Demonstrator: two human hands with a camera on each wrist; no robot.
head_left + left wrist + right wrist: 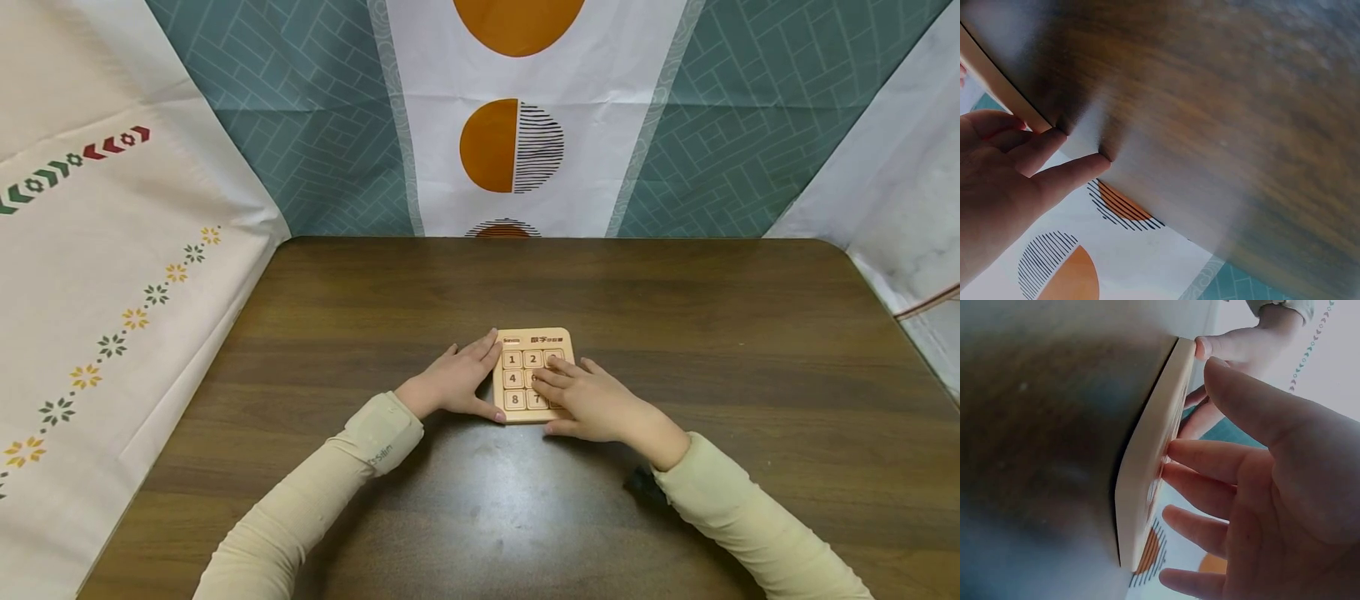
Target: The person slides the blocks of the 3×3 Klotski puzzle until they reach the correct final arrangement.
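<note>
A square wooden number puzzle with sliding tiles lies flat on the table in the head view. Tiles marked 1, 2, 4, 8 and 7 can be read; others are partly under the right hand. My left hand rests against the board's left side, thumb at the near corner and straight fingers along the far part of that edge. From the right, my right hand reaches over the board, its fingertips on the tiles in the middle and right columns. In the right wrist view, two extended fingers touch the puzzle's face.
The brown wooden table extends around the puzzle on all sides. A patterned cloth hangs behind its far edge, and a white cloth with printed flowers at the left. A small black object sits under the right wrist.
</note>
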